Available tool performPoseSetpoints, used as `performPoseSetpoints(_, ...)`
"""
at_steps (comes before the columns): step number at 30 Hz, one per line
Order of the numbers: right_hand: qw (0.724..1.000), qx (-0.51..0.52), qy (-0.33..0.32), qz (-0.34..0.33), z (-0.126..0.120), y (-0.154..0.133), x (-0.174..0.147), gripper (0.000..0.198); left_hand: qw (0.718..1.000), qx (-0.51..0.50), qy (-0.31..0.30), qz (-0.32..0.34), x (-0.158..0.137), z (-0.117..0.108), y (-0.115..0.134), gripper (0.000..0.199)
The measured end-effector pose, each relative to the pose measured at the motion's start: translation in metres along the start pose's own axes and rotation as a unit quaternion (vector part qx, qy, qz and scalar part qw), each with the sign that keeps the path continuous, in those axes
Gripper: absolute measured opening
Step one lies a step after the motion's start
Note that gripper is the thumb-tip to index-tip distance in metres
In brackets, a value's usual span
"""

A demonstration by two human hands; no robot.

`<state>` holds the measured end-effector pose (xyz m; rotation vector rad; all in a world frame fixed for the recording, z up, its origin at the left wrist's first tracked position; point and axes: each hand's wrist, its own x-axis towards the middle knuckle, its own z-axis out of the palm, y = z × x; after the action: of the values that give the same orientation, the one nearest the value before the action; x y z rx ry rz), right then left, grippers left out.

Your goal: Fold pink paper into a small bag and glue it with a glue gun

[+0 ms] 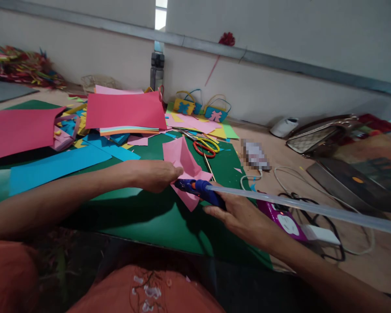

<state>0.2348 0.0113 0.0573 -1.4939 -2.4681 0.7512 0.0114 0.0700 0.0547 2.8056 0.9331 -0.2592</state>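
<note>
My left hand [159,174] pinches the left edge of a folded pink paper [186,158] above a green mat [124,221]. In my right hand [236,208] is a blue glue gun [205,188], with a long clear glue stick [296,205] sticking out of its back end. The nozzle lies against the pink paper, close to my left fingertips. Beyond the paper rest red-handled scissors [203,148] and yellow-handled scissors [211,142]. The fingers of my right hand are partly hidden behind the gun.
Red and coloured sheets [125,111] are stacked at the back left, near blue paper strips [58,167]. Small paper bags [215,114] stand by the wall. A purple power strip [282,219] with cables, a phone [256,154] and a handbag [319,137] lie on the right.
</note>
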Motion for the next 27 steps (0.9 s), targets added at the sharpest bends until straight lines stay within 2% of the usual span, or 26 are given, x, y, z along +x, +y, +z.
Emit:
performPoseSetpoints(5,1.000,-0.010,-0.002,0.004,0.000,-0.001,0.001,0.030,1.000,-0.024,-0.007,-0.008,0.001,0.001,-0.005,0.037)
performPoseSetpoints(15,0.999,-0.036,0.016,-0.027,-0.003,-0.005,-0.003,0.029,1.000,-0.021,0.011,-0.005,0.004,0.005,-0.005,0.028)
performPoseSetpoints(18,0.998,-0.039,0.027,-0.043,-0.005,-0.009,-0.006,0.035,1.000,-0.009,0.014,-0.007,0.005,0.004,-0.003,0.025)
performPoseSetpoints(22,0.996,-0.070,0.048,-0.029,-0.005,-0.012,-0.010,0.044,1.000,-0.002,0.014,-0.011,0.005,0.002,0.001,0.024)
performPoseSetpoints(27,0.995,-0.073,0.049,-0.035,0.001,-0.004,-0.016,0.046,1.000,0.006,0.016,-0.012,0.007,0.001,0.003,0.022)
